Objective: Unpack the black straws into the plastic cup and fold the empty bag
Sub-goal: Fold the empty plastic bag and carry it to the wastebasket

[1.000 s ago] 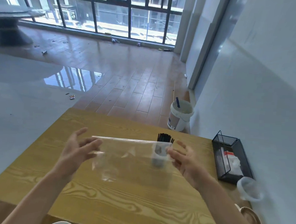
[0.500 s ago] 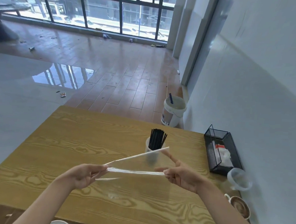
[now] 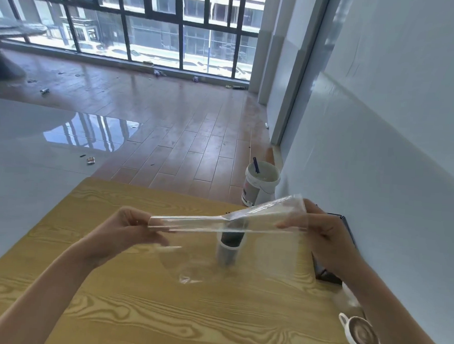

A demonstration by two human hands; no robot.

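Note:
I hold the empty clear plastic bag (image 3: 212,221) stretched flat in the air above the wooden table (image 3: 137,312). My left hand (image 3: 126,229) pinches its left end. My right hand (image 3: 322,239) grips its right end, which stands a little higher and is partly doubled over. Behind and under the bag the plastic cup (image 3: 227,251) stands upright on the table with the black straws (image 3: 233,237) in it, seen blurred through the film.
A cup of coffee (image 3: 360,338) sits at the table's right front edge. A black wire basket (image 3: 331,274) is mostly hidden behind my right arm by the white wall. A white bucket (image 3: 259,184) stands on the floor beyond the table.
The bag went from held up open and flat to folded lengthwise into a narrow strip. My right hand has risen and moved right with its end; the view has shifted left.

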